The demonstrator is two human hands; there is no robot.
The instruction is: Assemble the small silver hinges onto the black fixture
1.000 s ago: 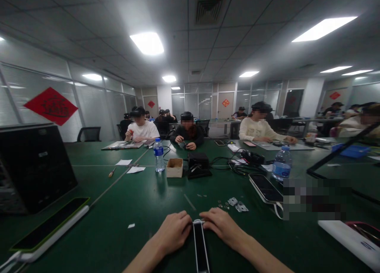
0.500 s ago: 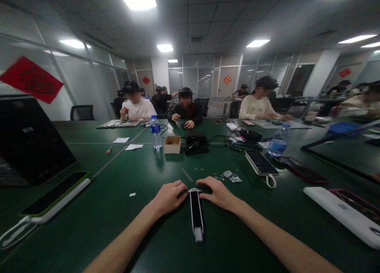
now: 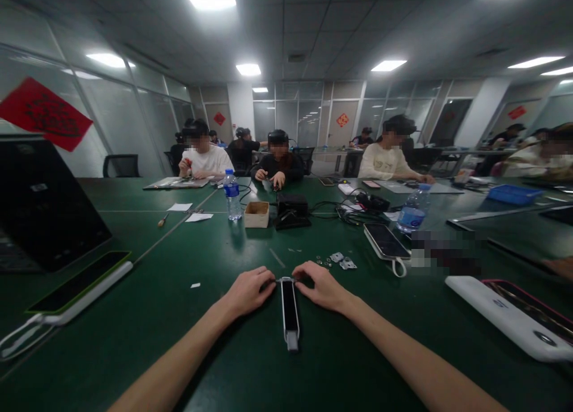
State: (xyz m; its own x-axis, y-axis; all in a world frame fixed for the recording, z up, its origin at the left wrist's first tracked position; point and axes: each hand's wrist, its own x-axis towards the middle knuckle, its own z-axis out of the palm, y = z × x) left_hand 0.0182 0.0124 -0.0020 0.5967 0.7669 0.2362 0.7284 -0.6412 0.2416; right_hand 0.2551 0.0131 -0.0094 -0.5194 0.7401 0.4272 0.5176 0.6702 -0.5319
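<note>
A slim device with a black face and white edges [image 3: 290, 307] lies lengthwise on the green table in front of me, its pale metallic end pointing toward me. My left hand [image 3: 249, 289] is at the far end's left side, thumb and fingers pinched together. On the opposite side my right hand [image 3: 319, 285] is pinched the same way. A thin dark piece seems to run from the fingertips to the device's far end; it is too small to name. Beyond my right hand lie several small metal plates [image 3: 344, 261] and tiny rings.
Ahead stand a small cardboard box [image 3: 256, 215], a black stand [image 3: 292, 212] and a water bottle [image 3: 233, 196]. A second bottle [image 3: 412, 209] and a phone [image 3: 387, 242] are to the right, near a white power bank [image 3: 496, 313]. Another phone [image 3: 80, 280] lies left. People sit across the table.
My right thumb and fingers, spread apart before, have closed into a pinch. My left fingers also sit closer together. The view has shifted slightly.
</note>
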